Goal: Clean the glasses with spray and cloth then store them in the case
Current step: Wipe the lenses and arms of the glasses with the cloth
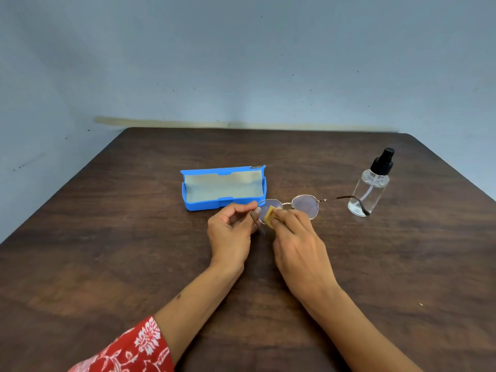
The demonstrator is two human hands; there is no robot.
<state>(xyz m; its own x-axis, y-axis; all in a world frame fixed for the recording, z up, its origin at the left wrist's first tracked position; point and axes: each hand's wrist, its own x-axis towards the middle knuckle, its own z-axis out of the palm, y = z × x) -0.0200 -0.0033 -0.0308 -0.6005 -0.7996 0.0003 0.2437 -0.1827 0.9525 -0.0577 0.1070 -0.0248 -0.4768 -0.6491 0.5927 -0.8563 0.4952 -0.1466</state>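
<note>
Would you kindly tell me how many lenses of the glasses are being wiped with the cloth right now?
1. The lens nearer the case has the cloth on it, under the right hand; the other lens, toward the bottle, is bare.

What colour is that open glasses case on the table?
The glasses case is bright blue outside with a pale grey lining, seen clearly in the head view.

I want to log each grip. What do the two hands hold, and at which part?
Left hand pinches the round gold-wire glasses at the left lens rim, by the hinge. Right hand pinches a small yellow cloth against that lens.
</note>
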